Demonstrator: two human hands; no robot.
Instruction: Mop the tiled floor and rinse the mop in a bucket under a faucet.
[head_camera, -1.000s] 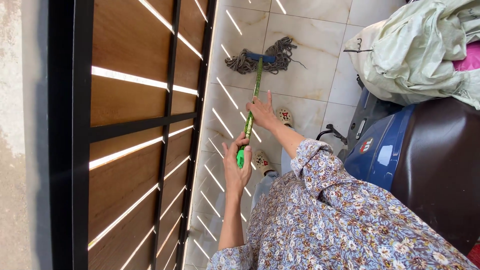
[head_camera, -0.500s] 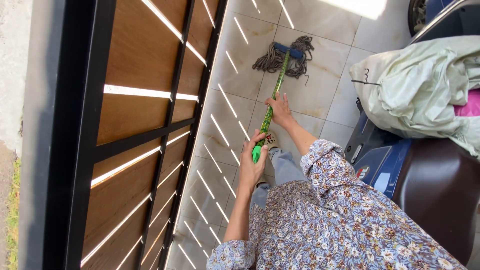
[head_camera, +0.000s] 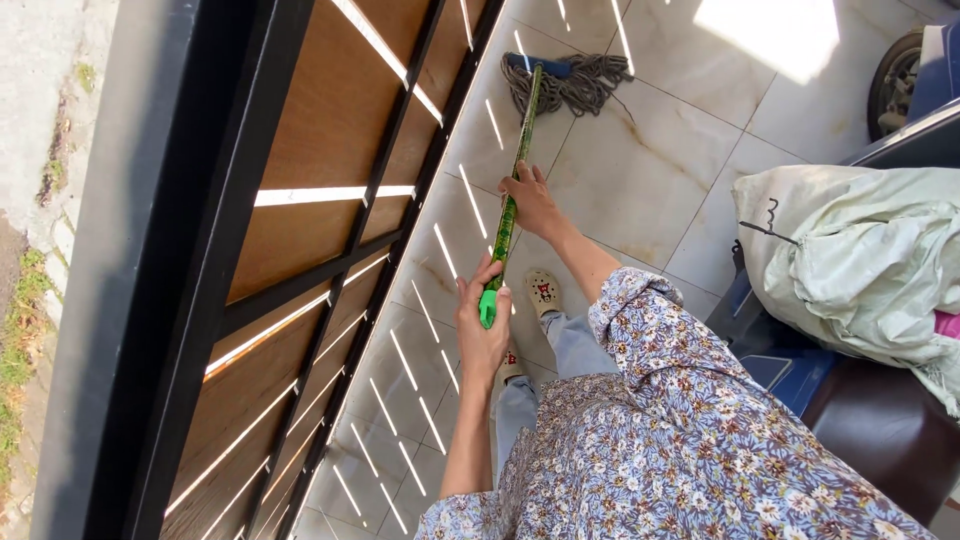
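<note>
Both hands grip one green mop handle (head_camera: 512, 200). Left hand (head_camera: 482, 330) is wrapped around the bright green cap at the near end of the handle, fingers curled shut over it, near the centre of the view. Right hand (head_camera: 530, 200) closes on the shaft farther along, at about 12 o'clock from the left hand, with the thumb side against the pole and the fingers partly spread over it.

From the hands the handle runs toward 12 o'clock and ends in the mop head (head_camera: 565, 80), a blue bar with grey-brown cord strands lying on the tiled floor (head_camera: 650, 170) near the top edge. The strands spread mostly to the 3 o'clock side of the bar.

At 9 o'clock from the mop, just beside it, stands a gate (head_camera: 330, 200) of brown slats in a black frame; sun comes through the gaps and lays thin bright stripes across the tiles. At 3 o'clock from the hands, well apart, a pale green sack (head_camera: 860, 250) rests on a scooter (head_camera: 880, 420) with a dark brown seat and blue body. A wheel (head_camera: 890, 85) shows at about 2 o'clock, by a bright sun patch. Below the right hand one patterned shoe (head_camera: 543, 292) stands on the tiles, and a flowered sleeve (head_camera: 650, 330) covers the right forearm.
</note>
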